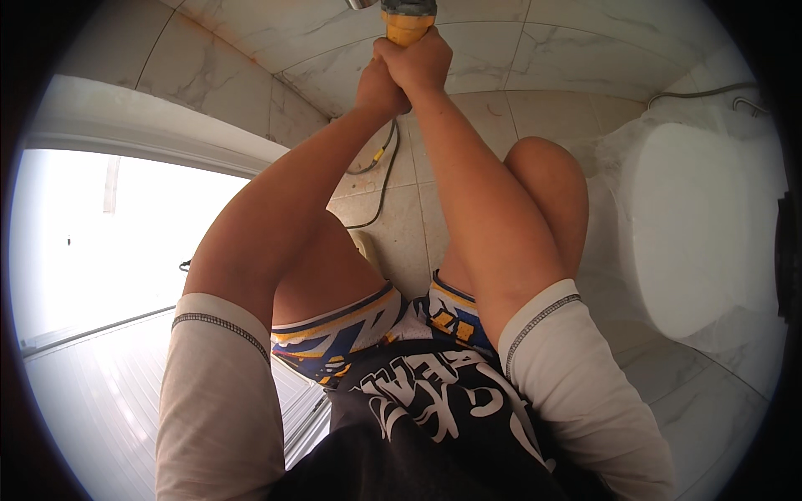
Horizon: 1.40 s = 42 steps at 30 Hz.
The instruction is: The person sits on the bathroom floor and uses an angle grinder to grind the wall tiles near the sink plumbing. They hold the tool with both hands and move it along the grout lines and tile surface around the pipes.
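At the top edge of the head view is a yellow and black power tool (408,30), partly cut off, so its working end is out of sight. My right hand (423,63) is closed around its yellow body. Close against it and slightly lower, my left hand (381,88) is also wrapped round the tool. Both arms stretch forward between my bent knees. A dark power cord (389,177) with a yellow section hangs below my hands and runs across the floor.
Marble-patterned wall tiles (468,58) rise in front of me. To my right stands a white toilet (697,225) under clear plastic, with a grey hose (702,93) behind it. A bright opening with a white frame (159,117) lies left. Beige floor tiles (468,125) spread below.
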Each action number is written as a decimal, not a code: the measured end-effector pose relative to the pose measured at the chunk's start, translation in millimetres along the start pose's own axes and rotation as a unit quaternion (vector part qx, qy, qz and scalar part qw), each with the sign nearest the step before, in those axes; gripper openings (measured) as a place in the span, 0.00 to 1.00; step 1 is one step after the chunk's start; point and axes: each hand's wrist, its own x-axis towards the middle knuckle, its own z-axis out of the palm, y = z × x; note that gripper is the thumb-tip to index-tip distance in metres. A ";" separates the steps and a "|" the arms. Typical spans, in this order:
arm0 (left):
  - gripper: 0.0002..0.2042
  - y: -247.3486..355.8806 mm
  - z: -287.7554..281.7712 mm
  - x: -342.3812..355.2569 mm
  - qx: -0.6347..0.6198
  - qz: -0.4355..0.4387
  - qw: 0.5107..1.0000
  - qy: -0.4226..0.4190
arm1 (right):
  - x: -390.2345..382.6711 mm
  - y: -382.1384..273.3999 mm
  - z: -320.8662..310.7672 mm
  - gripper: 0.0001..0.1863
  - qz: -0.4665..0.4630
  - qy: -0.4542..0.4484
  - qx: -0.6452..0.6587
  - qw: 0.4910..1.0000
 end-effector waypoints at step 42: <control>0.26 0.0 11.5 13.1 -0.025 -0.017 0.997 -0.076 | -0.9 14.2 -3.1 0.29 0.066 0.103 0.077 0.990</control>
